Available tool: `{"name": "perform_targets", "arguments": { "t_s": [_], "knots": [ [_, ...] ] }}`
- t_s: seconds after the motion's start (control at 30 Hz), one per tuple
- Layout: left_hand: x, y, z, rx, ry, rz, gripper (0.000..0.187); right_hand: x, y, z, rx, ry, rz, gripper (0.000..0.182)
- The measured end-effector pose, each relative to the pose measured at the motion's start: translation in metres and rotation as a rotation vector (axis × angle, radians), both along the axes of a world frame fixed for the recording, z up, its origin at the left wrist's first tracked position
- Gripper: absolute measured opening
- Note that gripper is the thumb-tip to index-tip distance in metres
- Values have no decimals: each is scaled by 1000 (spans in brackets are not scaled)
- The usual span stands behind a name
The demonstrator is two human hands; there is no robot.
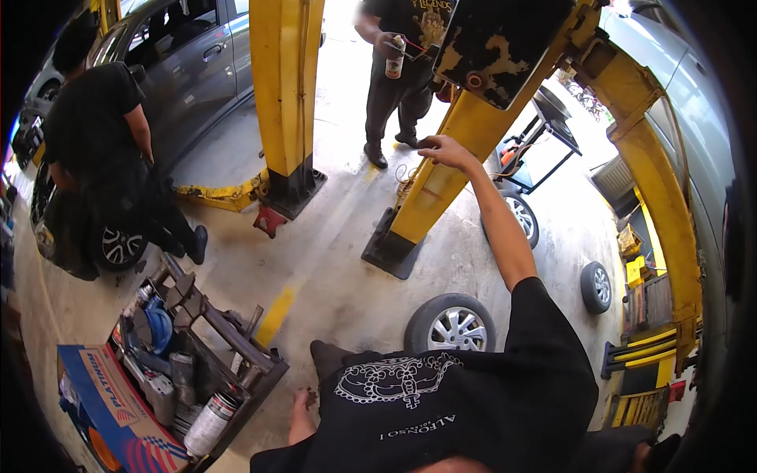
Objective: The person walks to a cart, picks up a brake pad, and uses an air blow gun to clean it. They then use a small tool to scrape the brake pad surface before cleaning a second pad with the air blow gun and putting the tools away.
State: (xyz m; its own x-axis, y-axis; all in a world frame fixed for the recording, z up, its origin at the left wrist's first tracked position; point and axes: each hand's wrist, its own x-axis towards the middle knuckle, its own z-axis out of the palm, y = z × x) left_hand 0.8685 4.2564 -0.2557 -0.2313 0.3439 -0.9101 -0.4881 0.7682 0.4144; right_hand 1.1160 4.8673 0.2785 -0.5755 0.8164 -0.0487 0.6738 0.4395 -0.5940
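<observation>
The right hand (pixel 443 150) is resting open on the slanted yellow steel lift post (pixel 441 177), upper centre, its long axis running down-left; the left hand (pixel 303 402), bottom centre, is hanging away, grip unclear.

A stained concrete floor (pixel 331 260) with a yellow painted stripe (pixel 276 315) spreads through a sunlit garage bay, brightest toward 12 o'clock. Yellow lift posts (pixel 285 87) rise at 11 and 1 o'clock, a grey car (pixel 189 63) stands at 10 o'clock, and loose wheels (pixel 451 322) lie near the centre and at 3 o'clock. A cluttered tool cart (pixel 197 347) sits at 8 o'clock beside a cardboard box (pixel 102 394).
</observation>
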Motion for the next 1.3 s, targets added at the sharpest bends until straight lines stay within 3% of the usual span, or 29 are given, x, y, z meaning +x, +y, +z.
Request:
{"name": "perform_targets", "arguments": {
  "t_s": [0.03, 0.13, 0.2, 0.23, 0.3, 0.43, 0.63, 0.7, 0.73, 0.77, 0.83, 0.9, 0.93, 0.97, 1.0, 1.03, 1.07, 1.1, 1.13, 1.17, 1.23, 1.3],
  "knots": [
    [1, -17, -38, 54, -62, 9, 33, -12, 5, -2, 3, 17, -4, 41],
    [-1, -6, -4, 0, -15, 50, 34, -43, 37, -9, 115, 297, -293, 49],
    [-9, 4, 2, 35, -21, 41, 35, -68, 60, -3, -144, 522, -362, 56],
    [-15, 14, 14, 40, -16, 40, 35, -79, 77, -3, -211, 621, -383, 59],
    [-27, 47, 89, 40, 32, 113, 35, -99, 106, 1, -370, 820, -448, 59],
    [-39, 73, 114, 67, 134, 251, 33, -128, 156, -1, -422, 1082, -550, 65],
    [-25, 104, 109, -81, 190, 161, 29, -149, 240, -34, -523, 1411, -738, 55],
    [-16, 129, 107, -95, 193, 160, 29, -152, 267, -50, -579, 1556, -796, 40],
    [-9, 145, 106, -77, 237, 120, 33, -152, 283, -66, -549, 1728, -716, 27],
    [-4, 161, 107, -60, 275, 71, 36, -151, 284, -73, -548, 1726, -731, 27],
    [1, 220, 152, -30, 535, -260, 43, -148, 260, -94, -424, 1614, -726, 20],
    [6, 271, 156, 272, 611, -296, 39, -147, 204, -134, -173, 1304, -700, 19],
    [5, 301, 182, 377, 559, -284, 40, -138, 149, -143, -234, 998, -532, 16],
    [4, 327, 214, 496, 498, -290, 42, -119, 119, -193, 268, 525, -73, 15],
    [5, 348, 239, 589, 605, -326, 51, -100, 90, -243, 899, 254, 262, 16],
    [9, 364, 261, 707, 699, -368, 61, -92, 7, -223, 11, 287, -131, 20],
    [15, 375, 282, 790, 650, -470, 61, -78, -52, -218, -52, 231, -260, 24],
    [22, 381, 304, 889, 736, -631, 72, -56, -98, -231, -43, 234, -205, 28],
    [34, 385, 320, 999, 822, -776, 84, -41, -148, -230, -83, 289, -304, 27],
    [50, 378, 325, 1091, 765, -953, 95, -25, -192, -217, -279, 368, -345, 25],
    [85, 352, 328, 1255, 664, -1241, 97, 1, -267, -202, -477, 494, -545, 25],
    [120, 329, 326, 1166, 221, -1373, 98, 29, -320, -202, -386, 427, -719, 26]
  ]
}}
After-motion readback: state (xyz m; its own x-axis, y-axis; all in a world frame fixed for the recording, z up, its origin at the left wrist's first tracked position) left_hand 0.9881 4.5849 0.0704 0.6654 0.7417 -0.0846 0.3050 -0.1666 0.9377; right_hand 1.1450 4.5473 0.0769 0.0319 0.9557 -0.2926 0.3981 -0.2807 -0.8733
